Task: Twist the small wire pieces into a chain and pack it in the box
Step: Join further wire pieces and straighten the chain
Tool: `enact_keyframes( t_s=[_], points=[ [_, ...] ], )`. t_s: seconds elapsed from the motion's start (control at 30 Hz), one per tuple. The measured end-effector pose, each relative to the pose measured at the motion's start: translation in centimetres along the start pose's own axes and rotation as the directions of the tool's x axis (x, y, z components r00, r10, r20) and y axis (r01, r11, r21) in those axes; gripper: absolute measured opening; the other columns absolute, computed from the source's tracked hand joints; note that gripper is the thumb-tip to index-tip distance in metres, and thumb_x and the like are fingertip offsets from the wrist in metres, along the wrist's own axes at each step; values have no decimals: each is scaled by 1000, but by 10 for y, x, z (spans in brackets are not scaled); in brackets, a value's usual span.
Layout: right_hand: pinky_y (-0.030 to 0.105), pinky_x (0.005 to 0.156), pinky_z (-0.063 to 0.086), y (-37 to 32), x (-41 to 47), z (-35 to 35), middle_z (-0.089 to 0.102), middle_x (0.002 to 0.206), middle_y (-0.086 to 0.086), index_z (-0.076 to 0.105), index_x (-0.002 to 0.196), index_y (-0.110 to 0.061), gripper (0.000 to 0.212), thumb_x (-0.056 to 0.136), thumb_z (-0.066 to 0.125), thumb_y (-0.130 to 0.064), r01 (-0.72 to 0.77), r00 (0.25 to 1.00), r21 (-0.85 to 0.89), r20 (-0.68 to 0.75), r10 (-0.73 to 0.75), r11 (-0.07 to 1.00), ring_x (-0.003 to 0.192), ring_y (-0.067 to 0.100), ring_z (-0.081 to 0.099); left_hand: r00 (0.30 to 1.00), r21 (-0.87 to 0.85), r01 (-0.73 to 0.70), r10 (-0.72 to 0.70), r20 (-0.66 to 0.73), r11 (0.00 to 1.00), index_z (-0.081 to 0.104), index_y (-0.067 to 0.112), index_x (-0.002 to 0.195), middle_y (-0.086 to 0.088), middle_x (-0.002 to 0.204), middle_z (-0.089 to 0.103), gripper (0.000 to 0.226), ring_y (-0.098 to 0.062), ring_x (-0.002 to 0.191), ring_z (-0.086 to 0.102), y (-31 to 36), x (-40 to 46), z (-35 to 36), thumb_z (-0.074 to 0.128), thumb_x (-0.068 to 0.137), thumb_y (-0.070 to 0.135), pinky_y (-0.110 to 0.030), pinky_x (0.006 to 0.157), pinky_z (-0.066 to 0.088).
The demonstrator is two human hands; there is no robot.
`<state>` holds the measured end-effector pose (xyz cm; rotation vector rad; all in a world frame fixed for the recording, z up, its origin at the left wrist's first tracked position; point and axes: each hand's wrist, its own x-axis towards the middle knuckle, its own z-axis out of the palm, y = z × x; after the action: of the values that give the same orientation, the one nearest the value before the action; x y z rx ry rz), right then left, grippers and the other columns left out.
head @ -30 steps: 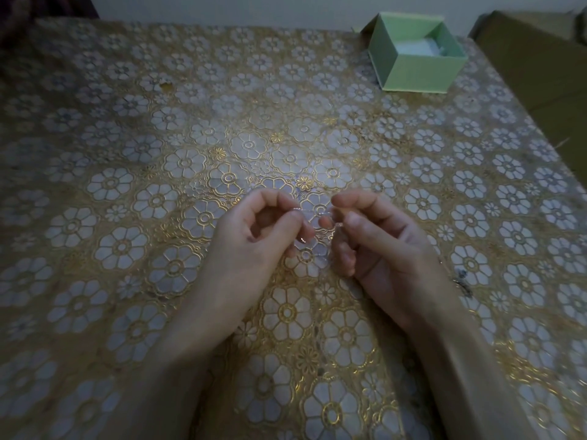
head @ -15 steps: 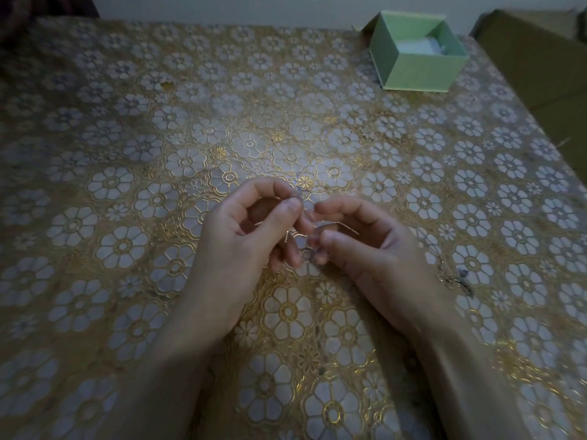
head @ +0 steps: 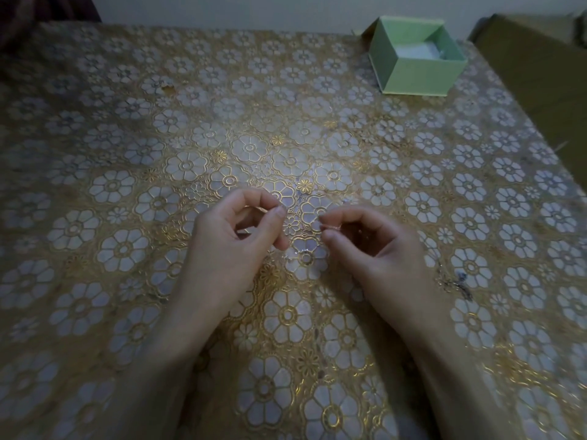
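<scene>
Head view: the left hand [head: 228, 246] has thumb and forefinger curled together, pinching a thin wire piece [head: 262, 209] that shows as a faint pale line just behind the thumb tip. The right hand [head: 374, 249] is curled the same way, its thumb and forefinger tips closed on a second wire bit [head: 332, 228], a short glint at the fingertips; its shape is too small to make out. The 2 hands are near each other but apart, with a bare gap of cloth between the fingertips, and both forearms come up from the bottom edge.

Below that gap, a few small shiny pieces [head: 297, 254] lie on the cloth. To the right of the right wrist lies a small dark tangle [head: 457, 282], unclear in the dim light.

All of it is on a tablecloth [head: 127, 185] of gold and white flowers. The green box [head: 416, 74] stands open at the far right corner, well apart from the hands, with something white inside. A brown carton [head: 540, 65] sits beyond the table's right edge.
</scene>
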<state>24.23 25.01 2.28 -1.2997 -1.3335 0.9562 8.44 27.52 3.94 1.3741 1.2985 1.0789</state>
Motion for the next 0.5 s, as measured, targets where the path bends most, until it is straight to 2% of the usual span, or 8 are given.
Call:
enact_keyframes(
  t_s=[0.03,0.1,0.2,0.27,0.33,0.37,0.43,0.5],
  points=[
    [29,67,46,0,-1,2,66,81,-7,68,82,-25,9,76,67,-18,40,999,-99,10,-39,994,72,20,58,1000,7,2,-2,11,1000,60,19,78,4,54,63,10,3,35,43,1,0,0,59,87,15,-15,41,37],
    [24,66,44,1,-2,4,62,77,-3,68,82,-28,12,77,65,-18,58,998,-102,5,-58,993,71,16,55,999,-22,16,-15,28,1000,61,17,78,3,52,61,10,0,32,40,3,-1,-1,59,87,13,-18,37,36],
    [15,64,44,-3,-1,0,55,68,-1,71,78,-22,14,78,63,-11,-16,999,216,-29,23,976,65,6,52,1000,-86,25,-24,20,996,59,15,80,2,57,64,8,-9,33,43,3,-1,-4,58,88,13,-19,35,36],
    [23,70,50,-4,0,-4,53,63,-1,73,80,-19,11,75,69,-10,-85,996,421,15,87,903,64,7,56,1000,-128,24,-23,13,992,57,13,82,-1,64,69,7,-14,38,53,2,-1,-4,57,88,11,-18,38,39],
    [28,64,50,-5,0,-7,53,62,-2,72,83,-18,14,69,73,-16,-139,990,576,90,107,805,60,10,55,999,-173,29,-24,31,984,56,9,83,-4,72,73,6,-17,48,63,2,-1,-4,57,88,6,-19,42,45],
    [26,59,48,-6,0,-8,54,63,-1,72,84,-18,15,69,71,-19,-162,986,621,126,107,767,58,9,52,999,-194,34,-26,44,980,56,7,83,-5,75,73,4,-19,54,66,2,-1,-4,57,86,4,-20,45,47],
    [21,49,43,-7,1,-9,60,70,0,71,83,-18,12,75,68,-10,-199,979,658,166,117,726,55,9,48,997,-228,53,-39,66,972,56,3,83,-6,80,74,5,-20,64,70,2,0,-4,60,82,5,-21,49,52],
    [18,42,39,-7,3,-11,66,78,1,72,82,-20,22,79,56,-5,-209,978,671,161,134,712,50,8,45,995,-249,78,-60,81,965,56,3,81,-6,83,74,9,-18,73,71,1,0,-4,63,78,6,-21,54,54]
  ],
)
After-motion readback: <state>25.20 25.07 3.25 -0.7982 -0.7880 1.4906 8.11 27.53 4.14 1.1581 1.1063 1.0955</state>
